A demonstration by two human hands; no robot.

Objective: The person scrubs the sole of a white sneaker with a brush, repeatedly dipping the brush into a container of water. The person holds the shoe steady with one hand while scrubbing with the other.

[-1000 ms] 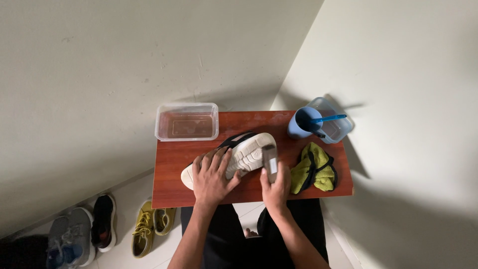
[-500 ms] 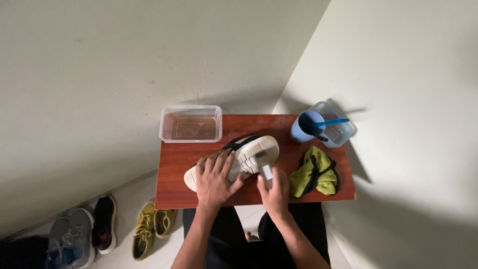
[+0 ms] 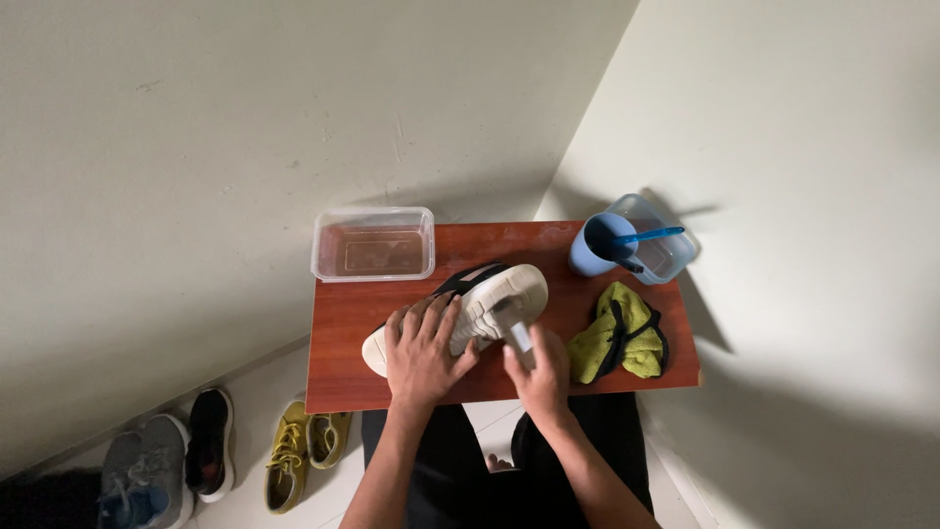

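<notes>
Left hand (image 3: pixel 423 355) pressing white shoe (image 3: pixel 468 306) sole-up on red table (image 3: pixel 338 333), right hand (image 3: pixel 537 367) holding small brush (image 3: pixel 518 334)

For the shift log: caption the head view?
Left hand steadies white shoe; right hand presses brush to its sole.

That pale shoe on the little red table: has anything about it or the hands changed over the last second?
Very little. The right hand has slid its small pale brush slightly across the sole of the shoe, towards the heel end. The left hand still presses the shoe sole-up on the table. The clear tub, blue cup and yellow-green cloth stayed put.
</notes>
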